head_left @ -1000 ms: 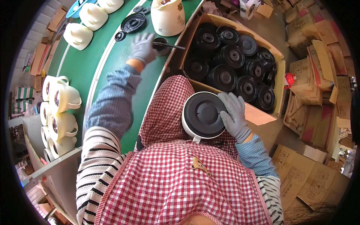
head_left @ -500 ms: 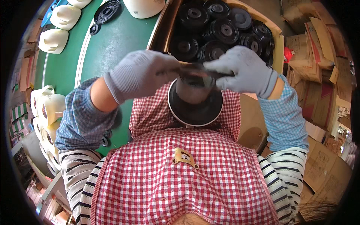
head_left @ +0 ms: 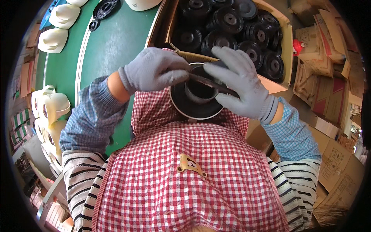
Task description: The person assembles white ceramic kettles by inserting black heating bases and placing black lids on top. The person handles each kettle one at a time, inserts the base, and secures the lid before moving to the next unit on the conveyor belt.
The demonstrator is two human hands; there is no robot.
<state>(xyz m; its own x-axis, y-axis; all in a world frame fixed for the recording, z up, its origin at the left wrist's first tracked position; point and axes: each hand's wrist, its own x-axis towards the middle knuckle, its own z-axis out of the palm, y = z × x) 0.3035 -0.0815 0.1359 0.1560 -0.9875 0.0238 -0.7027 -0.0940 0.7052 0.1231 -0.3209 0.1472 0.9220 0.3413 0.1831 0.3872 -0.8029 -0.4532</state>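
Note:
My left hand [head_left: 160, 70], in a grey knitted glove, pinches one end of a thin dark flat piece [head_left: 205, 81] between thumb and fingers. That piece slants down to the right, into the gap between the thumb and fingers of my right hand [head_left: 241, 86]. The right hand is gloved too, its fingers stretched and apart. Under both hands, on my lap, rests a round black part [head_left: 199, 111] with a white rim and a raised ring in its middle. My hands hide some of it, and the flat piece's full shape cannot be made out.
A cardboard box [head_left: 286, 50] of stacked black discs [head_left: 230, 19] stands ahead. To the left, a green table [head_left: 112, 46] bears cream shells [head_left: 53, 40], cream housings with handles [head_left: 54, 108] and a black ring-shaped part [head_left: 105, 9]. Brown cartons [head_left: 324, 102] are piled at the right.
My right hand's fingers have spread from their pinch on the dark piece, and that hand has come slightly lower. The piece now tilts down to the right, showing more of the black part's ring.

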